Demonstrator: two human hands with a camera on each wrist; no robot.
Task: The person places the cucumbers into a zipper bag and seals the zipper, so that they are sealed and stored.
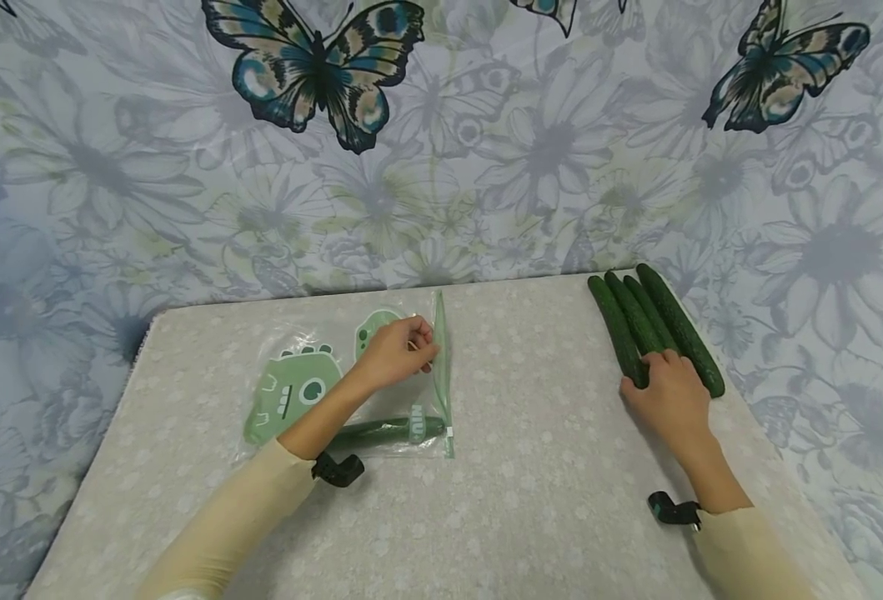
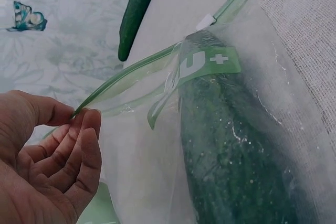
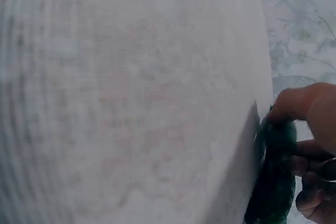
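Note:
A clear zip bag (image 1: pixel 267 410) with green cartoon prints lies flat on the left half of the table. My left hand (image 1: pixel 394 352) pinches its green zip edge (image 2: pixel 113 81) between thumb and forefinger, lifting the mouth so that it gapes. Inside, along the near side, lies one dark green cucumber (image 1: pixel 381 432). Over at the right, several more cucumbers (image 1: pixel 615 329) lie side by side. My right hand (image 1: pixel 669 396) grips the near end of the leftmost one, thumb on one side and fingers on the other (image 3: pixel 278 177).
A pale patterned cloth covers the table (image 1: pixel 524 467). Behind it rises a wall (image 1: pixel 441 183) with flower and butterfly prints, right at the table's back edge. The rightmost cucumber (image 1: pixel 681 333) lies along the table's right edge. A white slider (image 2: pixel 206 22) sits near the zip's end.

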